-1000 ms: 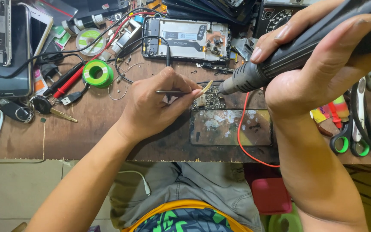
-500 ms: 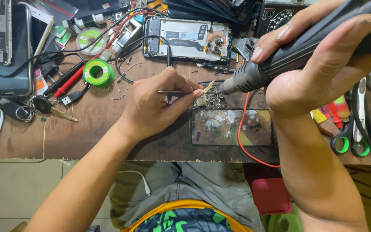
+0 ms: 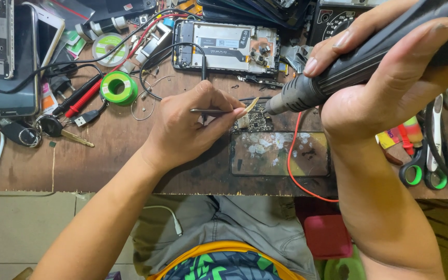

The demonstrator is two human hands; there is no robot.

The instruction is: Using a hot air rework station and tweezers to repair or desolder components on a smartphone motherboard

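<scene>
Head view, looking straight down on the bench [image 3: 105, 166]. Centre frame, the left hand [image 3: 185, 127] has its fingers [image 3: 219, 111] pressed together, pinching a pair of tweezers [image 3: 211, 110] that point right. At the tweezer tips a small pale strip [image 3: 251, 105] stands lifted, just above the little circuit board [image 3: 255, 120]. That board lies right of the left fingertips, touching the top edge of a dark phone screen [image 3: 281, 154] lying flat at the bench's near edge.

Upper right of the frame, the right hand [image 3: 385, 85] is wrapped tight around a dark hot-air handpiece [image 3: 348, 70], fingers closed on its barrel, the metal nozzle [image 3: 281, 102] aimed left and sitting just beside the lifted strip. A red wire [image 3: 292, 155] loops down across the screen.

Upper middle, an opened phone frame [image 3: 226, 46]. Upper left, a green tape roll [image 3: 117, 87], and keys [image 3: 53, 129] at the left. Far right, green-handled scissors [image 3: 423, 171].
</scene>
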